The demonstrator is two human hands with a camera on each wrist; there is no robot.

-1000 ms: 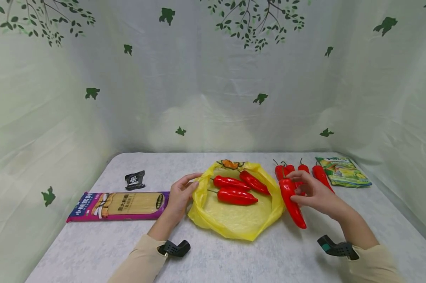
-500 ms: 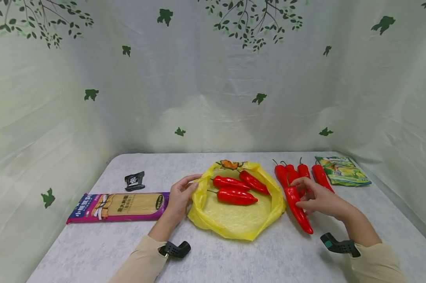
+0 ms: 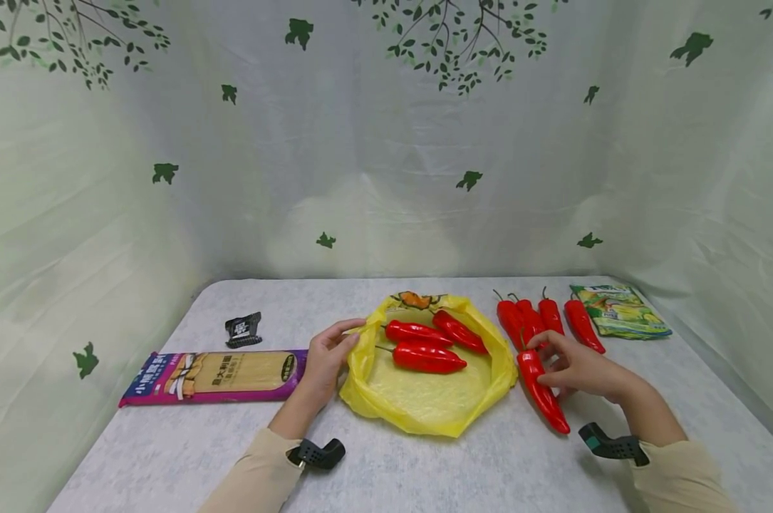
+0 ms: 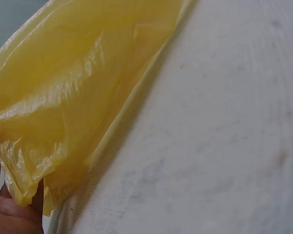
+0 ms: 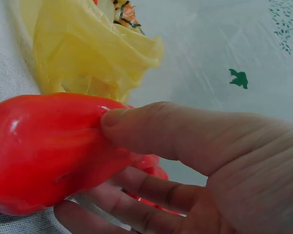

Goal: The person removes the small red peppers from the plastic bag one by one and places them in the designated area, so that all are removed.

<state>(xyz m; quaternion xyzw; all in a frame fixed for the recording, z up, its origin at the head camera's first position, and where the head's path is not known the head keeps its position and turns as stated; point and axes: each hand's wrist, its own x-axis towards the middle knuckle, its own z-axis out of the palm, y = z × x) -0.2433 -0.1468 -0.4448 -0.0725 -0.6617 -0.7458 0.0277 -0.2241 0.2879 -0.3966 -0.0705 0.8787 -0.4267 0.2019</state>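
One yellow bag point(image 3: 427, 399) lies spread open on the bench point(image 3: 168, 456), its mouth wide so three peppers point(image 3: 427, 358) rest inside. Left of the bag, the left hand point(image 3: 325, 356) pinches its rim, holding it open. Right of the bag, the right hand point(image 3: 575, 367) grips a red pepper point(image 3: 543, 394) lying on the bench beside it.

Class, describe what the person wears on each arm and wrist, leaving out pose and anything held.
Both arms wear beige long sleeves. The left hand and right hand are bare. Each wrist carries a small black device; the right wrist's shows a teal spot, the left wrist's is plain black.
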